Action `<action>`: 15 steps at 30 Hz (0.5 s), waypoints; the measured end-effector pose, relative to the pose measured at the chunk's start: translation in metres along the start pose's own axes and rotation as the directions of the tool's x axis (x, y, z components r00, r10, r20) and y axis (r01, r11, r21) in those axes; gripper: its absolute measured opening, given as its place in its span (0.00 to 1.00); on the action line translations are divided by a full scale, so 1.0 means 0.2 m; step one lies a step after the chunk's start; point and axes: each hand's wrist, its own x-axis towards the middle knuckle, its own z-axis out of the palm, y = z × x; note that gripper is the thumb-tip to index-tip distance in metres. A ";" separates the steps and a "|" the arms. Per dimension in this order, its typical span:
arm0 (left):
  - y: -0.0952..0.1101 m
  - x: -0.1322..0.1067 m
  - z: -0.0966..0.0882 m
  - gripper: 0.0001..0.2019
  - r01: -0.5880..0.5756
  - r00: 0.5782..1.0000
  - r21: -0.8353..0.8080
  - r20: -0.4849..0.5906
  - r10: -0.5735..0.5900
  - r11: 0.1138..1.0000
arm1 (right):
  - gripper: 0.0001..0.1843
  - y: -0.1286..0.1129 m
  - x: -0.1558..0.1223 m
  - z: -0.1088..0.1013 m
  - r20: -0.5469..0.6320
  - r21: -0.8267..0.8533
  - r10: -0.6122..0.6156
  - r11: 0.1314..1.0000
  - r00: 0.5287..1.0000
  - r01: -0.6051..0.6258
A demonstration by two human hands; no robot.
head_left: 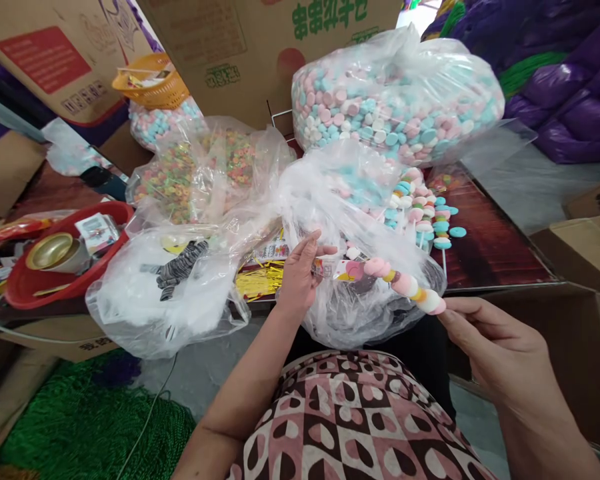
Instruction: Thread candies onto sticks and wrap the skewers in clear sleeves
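Note:
My right hand pinches the end of a candy skewer, a row of pink, white and yellow round sweets. My left hand holds the skewer's other end, where a small printed wrapper sits, fingers closed around it. Both hands hover over an open clear plastic bag on my lap. Behind it a second clear bag holds loose pink, blue and white candies, and several finished candy skewers lie fanned on its right side.
A big tied bag of pastel candies rests at the back. A bag of colourful ring sweets, a bag with white stuff and a striped item, a red basin, an orange basket, cardboard boxes, gold foil strips.

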 end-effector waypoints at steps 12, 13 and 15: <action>-0.02 -0.01 0.01 0.27 -0.077 0.997 0.142 0.038 0.072 0.987 | 0.08 -0.06 0.03 -0.13 0.157 -0.302 -0.271 0.903 0.950 0.307; -0.03 -0.01 0.01 0.26 -0.088 0.995 0.165 0.054 0.080 0.982 | 0.08 -0.05 0.03 -0.13 0.143 -0.296 -0.259 0.910 0.955 0.291; -0.03 -0.01 0.01 0.26 -0.113 0.992 0.210 0.082 0.098 0.971 | 0.09 -0.04 0.03 -0.12 0.113 -0.281 -0.226 0.927 0.968 0.249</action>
